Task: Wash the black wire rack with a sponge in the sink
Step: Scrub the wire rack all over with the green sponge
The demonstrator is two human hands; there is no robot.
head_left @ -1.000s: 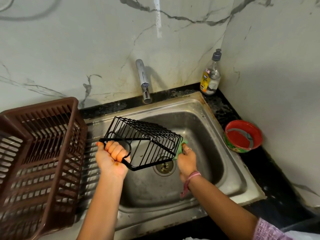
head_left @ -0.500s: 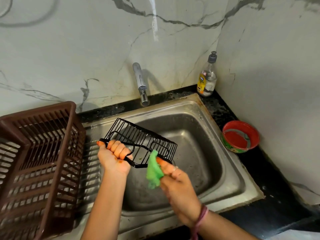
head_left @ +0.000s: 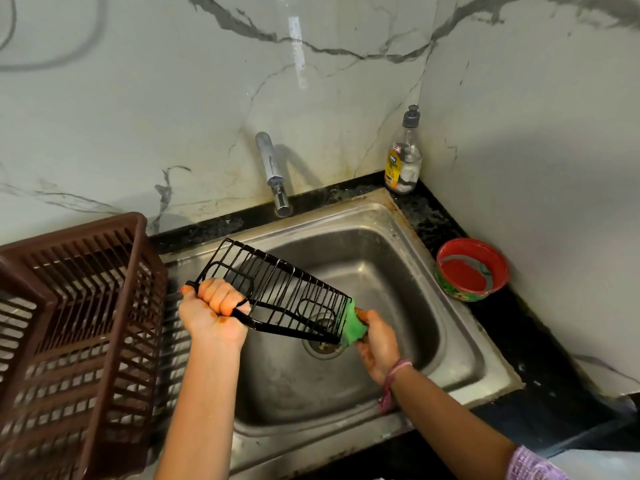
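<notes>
The scrubbing step is judged to be in hand. The rack [head_left: 277,292] is held tilted above the sink [head_left: 460,344], over the drain [head_left: 323,344]. Its left end is gripped by the left hand [head_left: 214,313], the fingers curled tight round the frame wire. At its right end the green sponge [head_left: 353,327] is pressed against the end wires by the right hand [head_left: 379,344], which is closed about it.

No water is seen at the tap [head_left: 273,171] behind the sink, so rinsing is judged not yet begun. For the next move, the sponge would need to be drawn along the remaining wires while the rack is kept steady and turned to bring up unwashed sides.

The right fingertips are hidden behind the sponge. The rack's underside cannot be seen, and whether suds or dirt remain on the wires cannot be made out.
</notes>
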